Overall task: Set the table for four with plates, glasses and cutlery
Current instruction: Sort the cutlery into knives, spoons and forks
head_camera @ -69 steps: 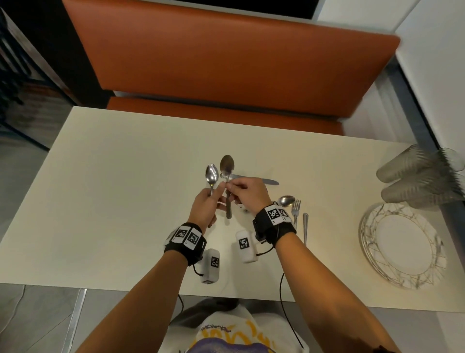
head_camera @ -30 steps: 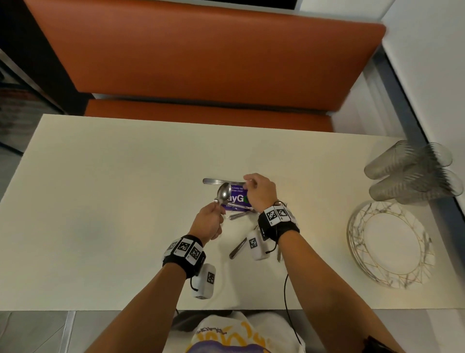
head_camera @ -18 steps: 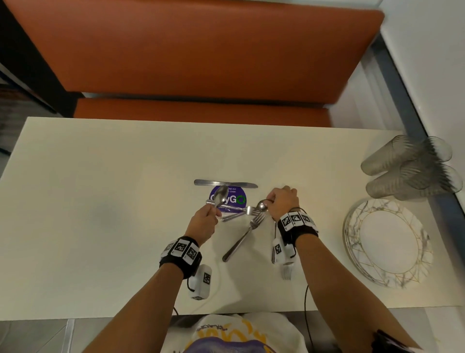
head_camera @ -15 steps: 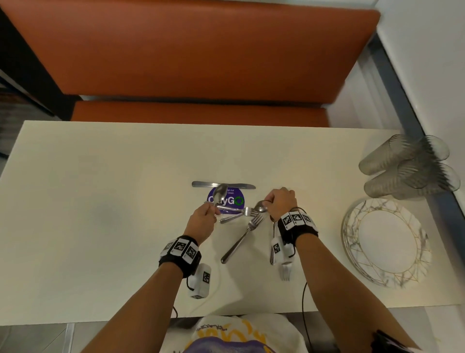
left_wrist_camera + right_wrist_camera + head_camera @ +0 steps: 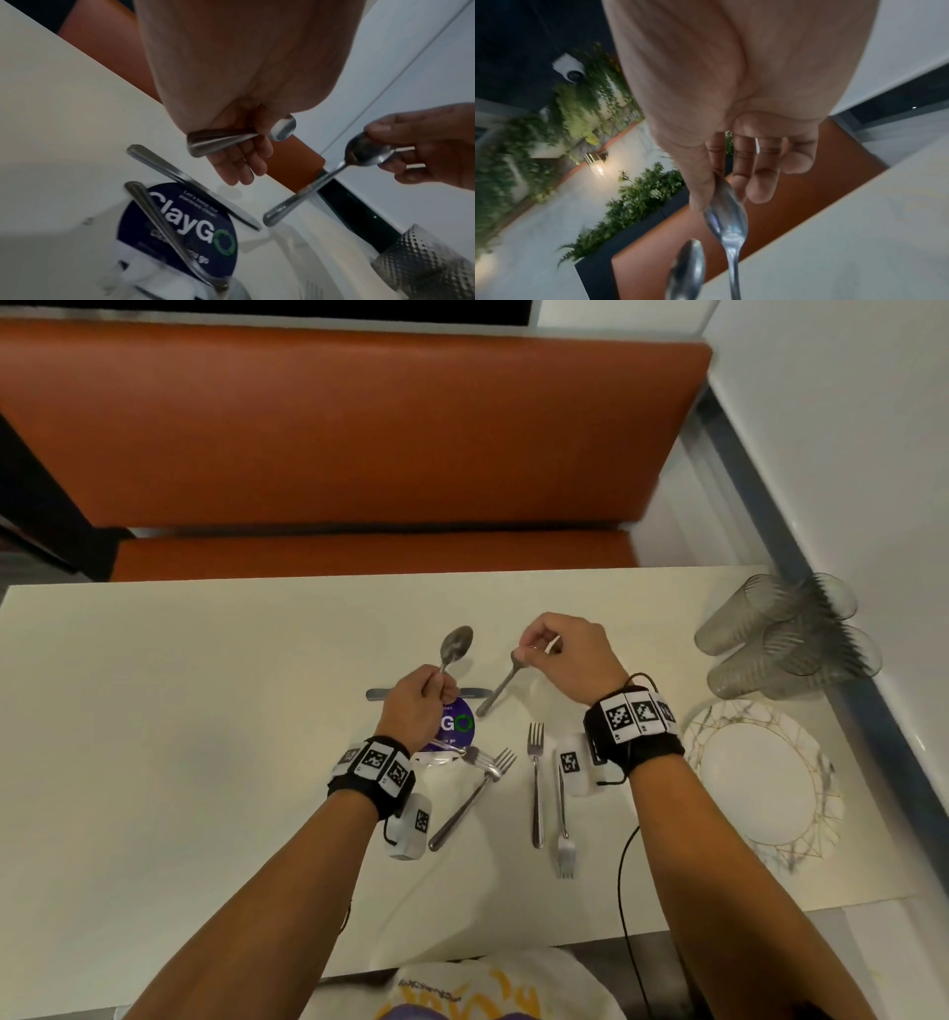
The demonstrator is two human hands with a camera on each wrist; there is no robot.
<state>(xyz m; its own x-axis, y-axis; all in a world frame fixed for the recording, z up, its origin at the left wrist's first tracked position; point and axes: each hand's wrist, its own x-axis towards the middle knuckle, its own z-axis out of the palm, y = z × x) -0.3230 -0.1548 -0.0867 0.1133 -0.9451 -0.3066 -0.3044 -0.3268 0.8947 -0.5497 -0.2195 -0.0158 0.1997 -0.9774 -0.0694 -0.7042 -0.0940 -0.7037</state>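
Note:
My left hand (image 5: 436, 683) grips a spoon (image 5: 457, 644) by its handle, bowl up, above the cream table (image 5: 205, 711). To its right, my right hand (image 5: 531, 652) pinches a second spoon (image 5: 500, 685) by the bowl, with the handle hanging down to the left. In the right wrist view this spoon (image 5: 727, 215) sits between thumb and fingers. A knife (image 5: 377, 694) lies flat behind my left hand. Three forks (image 5: 475, 796) (image 5: 536, 783) (image 5: 564, 824) lie on the table between my wrists. One more utensil (image 5: 164, 223) lies across a purple sticker (image 5: 459, 726).
A stack of patterned plates (image 5: 765, 783) sits at the right edge of the table. Several ribbed glasses (image 5: 785, 639) lie on their sides behind it, against the wall. An orange bench (image 5: 359, 428) runs along the far side of the table.
My right hand has lifted a spoon off the cutlery pile and holds it by the bowl. My left hand has raised its spoon higher. The forks stay on the table.

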